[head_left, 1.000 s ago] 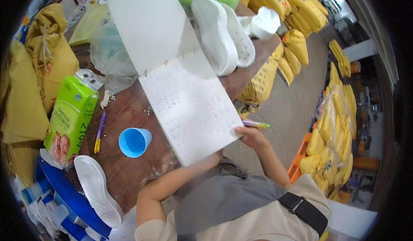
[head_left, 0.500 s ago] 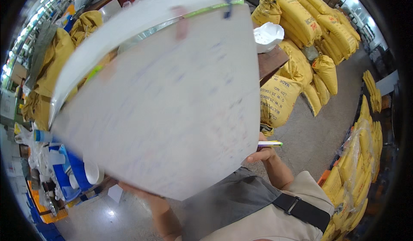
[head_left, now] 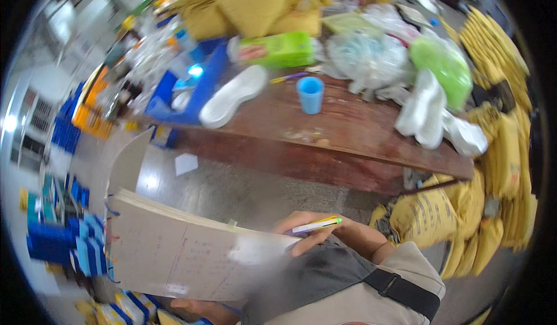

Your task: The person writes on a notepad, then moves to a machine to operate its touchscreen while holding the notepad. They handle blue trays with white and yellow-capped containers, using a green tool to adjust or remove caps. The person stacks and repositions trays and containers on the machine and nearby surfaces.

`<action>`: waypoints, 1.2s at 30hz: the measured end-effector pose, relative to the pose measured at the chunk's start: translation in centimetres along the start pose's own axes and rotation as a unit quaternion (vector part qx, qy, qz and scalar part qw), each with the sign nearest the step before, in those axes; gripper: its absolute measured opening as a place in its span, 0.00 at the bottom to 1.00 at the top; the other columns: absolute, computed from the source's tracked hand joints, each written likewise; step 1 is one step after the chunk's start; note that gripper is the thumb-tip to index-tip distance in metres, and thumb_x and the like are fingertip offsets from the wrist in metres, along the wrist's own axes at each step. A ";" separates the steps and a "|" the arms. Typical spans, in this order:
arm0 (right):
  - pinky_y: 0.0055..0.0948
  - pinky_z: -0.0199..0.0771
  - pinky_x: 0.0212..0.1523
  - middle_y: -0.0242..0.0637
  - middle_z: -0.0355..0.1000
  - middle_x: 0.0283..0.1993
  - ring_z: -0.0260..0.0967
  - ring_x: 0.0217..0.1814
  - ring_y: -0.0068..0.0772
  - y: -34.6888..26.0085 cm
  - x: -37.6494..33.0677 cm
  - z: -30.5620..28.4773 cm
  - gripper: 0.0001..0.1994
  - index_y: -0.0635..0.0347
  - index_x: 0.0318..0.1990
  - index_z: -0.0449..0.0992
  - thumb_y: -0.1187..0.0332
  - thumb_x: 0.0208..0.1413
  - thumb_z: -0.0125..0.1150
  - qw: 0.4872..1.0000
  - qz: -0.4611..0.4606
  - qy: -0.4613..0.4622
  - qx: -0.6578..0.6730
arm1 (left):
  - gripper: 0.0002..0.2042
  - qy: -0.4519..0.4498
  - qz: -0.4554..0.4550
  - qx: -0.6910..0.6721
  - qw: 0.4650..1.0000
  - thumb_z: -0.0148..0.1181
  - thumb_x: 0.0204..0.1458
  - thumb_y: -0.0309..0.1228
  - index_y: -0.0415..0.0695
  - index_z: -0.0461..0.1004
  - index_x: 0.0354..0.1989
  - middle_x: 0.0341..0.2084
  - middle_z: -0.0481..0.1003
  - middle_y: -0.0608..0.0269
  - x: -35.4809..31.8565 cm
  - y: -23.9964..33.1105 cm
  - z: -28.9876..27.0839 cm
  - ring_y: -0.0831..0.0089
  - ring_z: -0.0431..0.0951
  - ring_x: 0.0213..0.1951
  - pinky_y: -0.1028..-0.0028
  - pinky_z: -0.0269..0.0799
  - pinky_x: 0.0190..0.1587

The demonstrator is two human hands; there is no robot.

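The person holds a big open notebook with pale, written-on paper pages (head_left: 191,255) low in front of their body. It is off the long brown wooden desk (head_left: 360,133) and sits over the grey floor (head_left: 243,191). One page stands up at the left side of the book.

The right hand (head_left: 310,229) is at the right edge of the book. Its grip is closed around a thin pen with a yellow and green end (head_left: 316,225), and the pen lies flat, pointing right. The fingers also touch the page edge.

The left hand (head_left: 203,309) is under the bottom edge of the book. Only some fingers show, so I cannot tell how tight its grip is.

On the desk stands a small blue plastic cup (head_left: 311,94). Near it lies a white foam shoe sole (head_left: 233,96), and behind that a green box (head_left: 278,49). More white soles (head_left: 426,110) lean at the right end of the desk, next to a bright green plastic bag (head_left: 444,69). Yellow sacks (head_left: 499,151) are piled on the floor at the right.
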State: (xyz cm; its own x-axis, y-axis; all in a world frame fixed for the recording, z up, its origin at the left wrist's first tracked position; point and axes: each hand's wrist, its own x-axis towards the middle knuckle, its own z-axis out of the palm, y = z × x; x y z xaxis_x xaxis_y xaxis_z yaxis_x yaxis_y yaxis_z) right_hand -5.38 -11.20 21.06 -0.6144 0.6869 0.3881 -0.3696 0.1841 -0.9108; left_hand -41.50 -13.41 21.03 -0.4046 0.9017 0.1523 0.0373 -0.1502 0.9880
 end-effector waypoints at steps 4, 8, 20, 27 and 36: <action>0.43 0.71 0.61 0.44 0.72 0.60 0.70 0.62 0.40 6.3 9.6 -1.4 0.29 0.57 0.64 0.67 0.52 0.61 0.64 0.963 -0.007 0.083 0.255 | 0.38 0.069 -0.024 -0.033 0.997 0.34 0.68 0.58 0.36 0.49 0.72 0.68 0.59 0.47 -0.1 -0.3 -5.1 0.54 0.64 0.65 0.55 0.62 0.66; 0.44 0.63 0.69 0.42 0.66 0.68 0.64 0.70 0.42 12.6 24.9 -3.0 0.32 0.55 0.66 0.66 0.60 0.55 0.71 0.949 -0.107 0.206 -0.215 | 0.37 0.162 -0.119 -0.070 0.977 0.32 0.69 0.58 0.36 0.49 0.73 0.68 0.60 0.48 3.5 -2.5 -8.8 0.55 0.65 0.64 0.57 0.62 0.66; 0.24 0.77 0.45 0.39 0.81 0.40 0.80 0.42 0.29 31.7 76.9 -0.8 0.12 0.61 0.42 0.81 0.84 0.53 0.57 0.940 -0.206 0.031 -0.270 | 0.46 -0.004 -0.195 -0.097 0.976 0.42 0.61 0.66 0.33 0.51 0.71 0.64 0.65 0.48 40.1 -12.6 -25.4 0.54 0.71 0.60 0.59 0.73 0.57; 0.32 0.75 0.40 0.40 0.79 0.36 0.76 0.36 0.29 48.1 92.2 -1.8 0.11 0.61 0.46 0.77 0.74 0.56 0.63 0.984 -0.027 -0.039 -0.174 | 0.43 0.114 -0.223 -0.128 0.960 0.52 0.61 0.60 0.34 0.53 0.70 0.59 0.69 0.50 61.2 -20.1 -32.8 0.60 0.73 0.57 0.62 0.73 0.55; 0.27 0.73 0.36 0.37 0.79 0.32 0.77 0.34 0.28 62.9 134.9 -4.3 0.07 0.61 0.36 0.77 0.70 0.54 0.68 0.988 -0.119 -0.052 -0.086 | 0.41 0.090 -0.214 -0.143 0.962 0.58 0.58 0.59 0.32 0.59 0.66 0.56 0.72 0.49 97.8 -23.0 -41.9 0.61 0.75 0.55 0.63 0.76 0.51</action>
State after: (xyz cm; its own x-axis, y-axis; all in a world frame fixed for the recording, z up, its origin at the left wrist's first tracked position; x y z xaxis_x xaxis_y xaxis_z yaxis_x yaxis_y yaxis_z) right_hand -108.52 96.08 15.53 -0.5963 0.5354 0.5981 -0.3941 0.4538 -0.7992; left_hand -120.19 61.30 12.04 -0.4796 0.8246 -0.2999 -0.4108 0.0911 0.9072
